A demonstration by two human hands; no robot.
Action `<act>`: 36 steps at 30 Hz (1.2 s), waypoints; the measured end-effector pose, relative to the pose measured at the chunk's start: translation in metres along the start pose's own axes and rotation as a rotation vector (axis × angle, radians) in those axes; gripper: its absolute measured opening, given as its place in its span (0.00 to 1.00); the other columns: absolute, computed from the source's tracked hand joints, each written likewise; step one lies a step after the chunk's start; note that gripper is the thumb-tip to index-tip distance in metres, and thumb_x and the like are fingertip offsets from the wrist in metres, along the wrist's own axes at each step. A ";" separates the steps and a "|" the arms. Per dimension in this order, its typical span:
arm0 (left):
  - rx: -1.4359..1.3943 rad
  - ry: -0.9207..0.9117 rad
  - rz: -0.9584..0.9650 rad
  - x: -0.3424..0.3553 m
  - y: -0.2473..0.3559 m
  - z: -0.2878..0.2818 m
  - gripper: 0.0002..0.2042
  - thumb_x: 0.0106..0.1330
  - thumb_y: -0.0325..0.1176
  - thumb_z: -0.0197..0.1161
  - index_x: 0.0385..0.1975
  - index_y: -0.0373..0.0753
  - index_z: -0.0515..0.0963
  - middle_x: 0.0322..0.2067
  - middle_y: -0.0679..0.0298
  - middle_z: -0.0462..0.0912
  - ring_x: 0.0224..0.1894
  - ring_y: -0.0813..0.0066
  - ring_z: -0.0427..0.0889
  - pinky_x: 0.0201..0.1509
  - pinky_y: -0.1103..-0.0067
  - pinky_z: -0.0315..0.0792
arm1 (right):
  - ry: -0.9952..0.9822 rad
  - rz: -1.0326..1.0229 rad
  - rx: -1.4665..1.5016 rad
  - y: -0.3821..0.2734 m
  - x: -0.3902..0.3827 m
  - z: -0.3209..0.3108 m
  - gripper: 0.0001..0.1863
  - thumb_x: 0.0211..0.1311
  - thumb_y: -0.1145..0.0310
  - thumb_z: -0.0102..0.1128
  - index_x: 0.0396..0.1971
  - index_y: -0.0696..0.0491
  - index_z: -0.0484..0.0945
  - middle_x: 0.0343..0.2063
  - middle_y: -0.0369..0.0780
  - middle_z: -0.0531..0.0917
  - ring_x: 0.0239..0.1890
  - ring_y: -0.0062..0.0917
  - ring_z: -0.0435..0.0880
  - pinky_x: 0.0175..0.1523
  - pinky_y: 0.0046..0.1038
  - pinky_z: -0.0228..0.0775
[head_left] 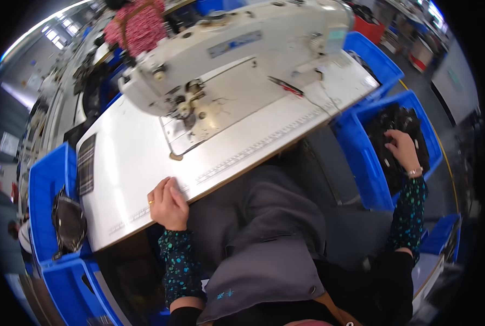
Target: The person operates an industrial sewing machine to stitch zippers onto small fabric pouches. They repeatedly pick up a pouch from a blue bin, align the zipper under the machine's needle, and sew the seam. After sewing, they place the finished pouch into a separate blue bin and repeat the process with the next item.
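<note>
My left hand (168, 202) rests with loosely bent fingers on the front edge of the white sewing table (120, 157), holding nothing. My right hand (402, 149) reaches into a blue bin (367, 157) of black bundled items (394, 117) at the right, fingers curved and apart over them; I see nothing held. The white sewing machine (237, 38) stands across the back of the table. Red-handled scissors (291, 91) lie beside its metal bed plate, and a dark plaid piece (87, 163) lies at the table's left side.
Blue bins (49, 174) stand along the left, one holding a dark bundled item (68, 217). Another blue bin (389, 68) is behind the right one. A person in a pink patterned top (133, 27) is beyond the machine; another person (22, 233) is at the far left. My lap is below the table.
</note>
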State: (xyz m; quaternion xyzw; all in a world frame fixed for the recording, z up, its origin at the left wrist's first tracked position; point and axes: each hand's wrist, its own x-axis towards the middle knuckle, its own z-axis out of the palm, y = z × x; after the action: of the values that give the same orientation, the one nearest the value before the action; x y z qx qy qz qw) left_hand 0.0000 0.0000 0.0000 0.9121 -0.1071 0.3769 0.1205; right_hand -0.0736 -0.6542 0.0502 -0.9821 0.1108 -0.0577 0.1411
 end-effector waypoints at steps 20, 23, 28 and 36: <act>-0.169 -0.136 -0.237 0.018 -0.041 -0.038 0.12 0.66 0.39 0.69 0.44 0.42 0.86 0.44 0.62 0.87 0.45 0.59 0.86 0.45 0.68 0.82 | 0.235 -0.879 0.456 -0.342 0.062 0.151 0.04 0.64 0.74 0.70 0.30 0.56 0.83 0.19 0.41 0.73 0.18 0.34 0.73 0.25 0.34 0.60; 0.026 -0.142 -0.274 0.044 -0.125 -0.048 0.13 0.67 0.39 0.69 0.46 0.40 0.86 0.46 0.58 0.88 0.49 0.53 0.85 0.50 0.63 0.80 | 0.276 -0.887 0.402 -0.340 0.060 0.149 0.03 0.64 0.74 0.70 0.31 0.55 0.83 0.19 0.40 0.73 0.17 0.34 0.72 0.24 0.34 0.59; 0.520 -0.081 -0.390 0.061 -0.302 -0.053 0.15 0.68 0.41 0.69 0.47 0.37 0.85 0.50 0.55 0.86 0.54 0.54 0.84 0.57 0.60 0.76 | 0.316 -0.912 0.377 -0.349 0.062 0.155 0.02 0.64 0.75 0.69 0.33 0.55 0.83 0.19 0.40 0.73 0.17 0.35 0.72 0.23 0.35 0.60; 0.653 -0.191 -0.625 0.064 -0.324 -0.045 0.14 0.72 0.42 0.63 0.32 0.40 0.87 0.35 0.56 0.89 0.41 0.51 0.88 0.46 0.58 0.81 | 0.314 -0.919 0.304 -0.349 0.060 0.146 0.02 0.65 0.76 0.68 0.35 0.57 0.84 0.19 0.40 0.72 0.17 0.34 0.71 0.23 0.35 0.58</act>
State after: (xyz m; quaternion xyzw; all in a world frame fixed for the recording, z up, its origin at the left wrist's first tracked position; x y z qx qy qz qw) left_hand 0.1078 0.3143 0.0313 0.9215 0.2866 0.2510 -0.0759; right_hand 0.0756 -0.3027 0.0167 -0.8773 -0.3224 -0.2759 0.2242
